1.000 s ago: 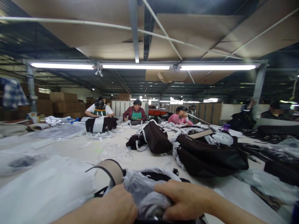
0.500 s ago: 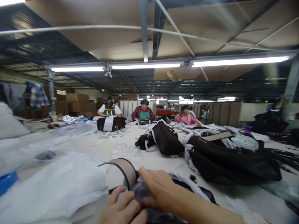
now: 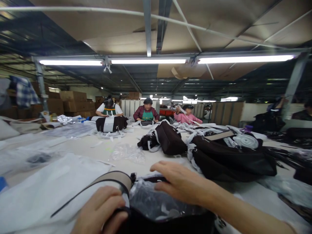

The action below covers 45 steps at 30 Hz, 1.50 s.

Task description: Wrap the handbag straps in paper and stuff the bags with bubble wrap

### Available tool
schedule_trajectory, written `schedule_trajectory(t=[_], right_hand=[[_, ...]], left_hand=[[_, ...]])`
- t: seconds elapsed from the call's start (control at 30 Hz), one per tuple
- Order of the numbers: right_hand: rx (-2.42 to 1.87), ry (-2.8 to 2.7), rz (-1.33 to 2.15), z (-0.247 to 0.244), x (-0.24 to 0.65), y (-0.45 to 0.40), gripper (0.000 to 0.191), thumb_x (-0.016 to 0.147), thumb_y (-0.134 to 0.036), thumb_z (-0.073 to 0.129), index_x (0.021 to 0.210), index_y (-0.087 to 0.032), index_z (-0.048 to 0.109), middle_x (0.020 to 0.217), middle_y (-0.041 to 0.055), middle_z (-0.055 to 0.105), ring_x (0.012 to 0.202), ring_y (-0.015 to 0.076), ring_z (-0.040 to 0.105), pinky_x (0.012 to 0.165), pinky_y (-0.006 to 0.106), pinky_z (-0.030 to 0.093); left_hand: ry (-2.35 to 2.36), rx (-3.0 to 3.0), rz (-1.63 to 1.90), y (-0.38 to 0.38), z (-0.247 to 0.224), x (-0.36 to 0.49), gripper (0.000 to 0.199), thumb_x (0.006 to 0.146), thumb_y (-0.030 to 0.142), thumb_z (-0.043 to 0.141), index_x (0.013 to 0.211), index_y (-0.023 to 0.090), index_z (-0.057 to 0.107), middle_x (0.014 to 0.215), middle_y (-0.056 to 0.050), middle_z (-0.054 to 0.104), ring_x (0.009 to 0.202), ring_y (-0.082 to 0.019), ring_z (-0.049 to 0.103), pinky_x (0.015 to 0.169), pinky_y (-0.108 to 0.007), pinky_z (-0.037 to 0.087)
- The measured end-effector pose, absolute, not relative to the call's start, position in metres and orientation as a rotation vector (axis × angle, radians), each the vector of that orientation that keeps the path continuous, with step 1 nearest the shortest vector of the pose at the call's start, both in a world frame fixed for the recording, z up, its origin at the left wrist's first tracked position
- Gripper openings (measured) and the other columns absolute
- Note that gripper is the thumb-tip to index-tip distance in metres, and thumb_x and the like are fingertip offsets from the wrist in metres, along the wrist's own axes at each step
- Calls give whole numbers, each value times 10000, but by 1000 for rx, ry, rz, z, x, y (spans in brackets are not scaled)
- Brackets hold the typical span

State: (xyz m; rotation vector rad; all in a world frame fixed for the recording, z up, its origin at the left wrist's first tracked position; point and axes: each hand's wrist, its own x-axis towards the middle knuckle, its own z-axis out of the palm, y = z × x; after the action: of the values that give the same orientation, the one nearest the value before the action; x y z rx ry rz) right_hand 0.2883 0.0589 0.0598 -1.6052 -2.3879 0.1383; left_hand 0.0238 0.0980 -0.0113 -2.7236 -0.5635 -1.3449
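A black bag (image 3: 170, 224) lies open at the bottom centre, with crumpled clear plastic (image 3: 156, 198) inside it. Its beige flap with dark edging (image 3: 115, 177) curls up at the left of the opening. My left hand (image 3: 99, 209) has its fingers curled round the flap's edge by the bag's left rim. Above the plastic, my right hand (image 3: 175, 182) is open, thumb and fingers apart, with nothing held. White sheet material (image 3: 53, 191) spreads out left of the bag.
Black bags with white straps (image 3: 170, 138) and a larger black bag (image 3: 231, 162) lie beyond on the white table (image 3: 97, 149). A wrapped black bundle (image 3: 110, 124) stands further left. Three people work at the far side. A blue object (image 3: 3, 183) is at the left edge.
My right hand has lifted off the plastic and its fingers have spread. My left hand has moved left with the flap edge, and the bag's opening shows wider.
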Motion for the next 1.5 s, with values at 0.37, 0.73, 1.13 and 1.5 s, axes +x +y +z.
schedule_trajectory(t=[0.37,0.73,1.13,1.5], right_hand=[[-1534,-2503,-117,49,299,34,222,876,-74,538,973,-187,704,1155,106,698,1059,212,660,920,302,504],[-1187,-3136,376,19,219,98,304,723,-25,613,1000,-101,711,922,84,771,735,173,684,531,200,423],[-2183,-2416,-69,63,324,54,923,694,-151,703,1535,-141,323,1236,226,642,1105,386,639,884,454,498],[-1964,-1753,294,73,352,66,510,720,-107,558,1226,-138,616,703,6,632,594,145,570,553,236,403]], left_hand=[[-1586,-3123,-1262,131,19,46,394,875,559,463,704,205,488,683,30,496,655,-161,489,605,-260,388],[-1516,-3050,-1888,129,13,66,366,777,456,559,550,210,410,515,53,401,514,-101,361,516,-227,294],[-1131,-3411,-1392,127,7,50,251,883,368,522,715,193,585,790,-21,643,786,-180,582,743,-267,445],[-923,-3661,-567,127,30,53,312,863,326,626,1159,355,719,1330,15,638,1276,-253,523,1145,-346,342]])
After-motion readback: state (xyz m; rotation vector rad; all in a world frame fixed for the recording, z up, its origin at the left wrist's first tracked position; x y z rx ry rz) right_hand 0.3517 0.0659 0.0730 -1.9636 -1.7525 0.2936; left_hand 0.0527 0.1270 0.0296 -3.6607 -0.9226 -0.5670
